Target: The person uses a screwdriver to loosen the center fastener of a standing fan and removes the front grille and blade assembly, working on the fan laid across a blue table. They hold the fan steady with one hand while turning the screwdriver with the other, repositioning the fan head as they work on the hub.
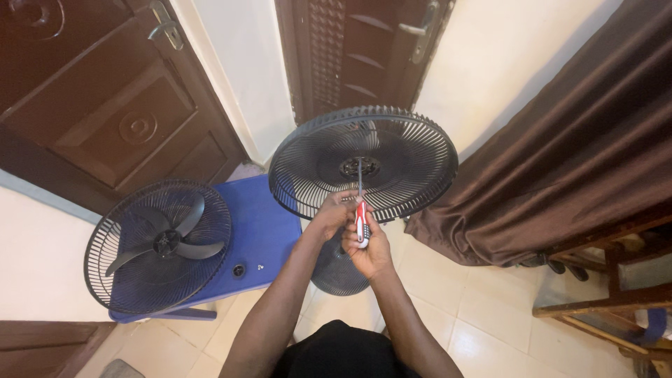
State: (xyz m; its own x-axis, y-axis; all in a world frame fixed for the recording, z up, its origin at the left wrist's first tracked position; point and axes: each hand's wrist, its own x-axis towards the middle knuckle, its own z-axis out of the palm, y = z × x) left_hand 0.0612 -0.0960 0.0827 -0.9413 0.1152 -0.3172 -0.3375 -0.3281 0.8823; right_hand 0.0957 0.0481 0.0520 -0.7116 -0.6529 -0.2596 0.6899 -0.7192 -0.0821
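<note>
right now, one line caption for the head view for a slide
Right hand drives a red-handled screwdriver into the rear fan grille's hub; left hand steadies it.

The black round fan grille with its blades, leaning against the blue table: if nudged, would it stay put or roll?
The black round fan grille with blades probably rolls or slides easily: circular rim, propped against the blue plastic table. Thin open ribs suggest it is light and slightly flexible.

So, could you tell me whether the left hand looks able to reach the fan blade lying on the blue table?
Probably yes: the left hand is beside the screwdriver, and the fan blade lies openly on its side, with nothing between them.
</note>
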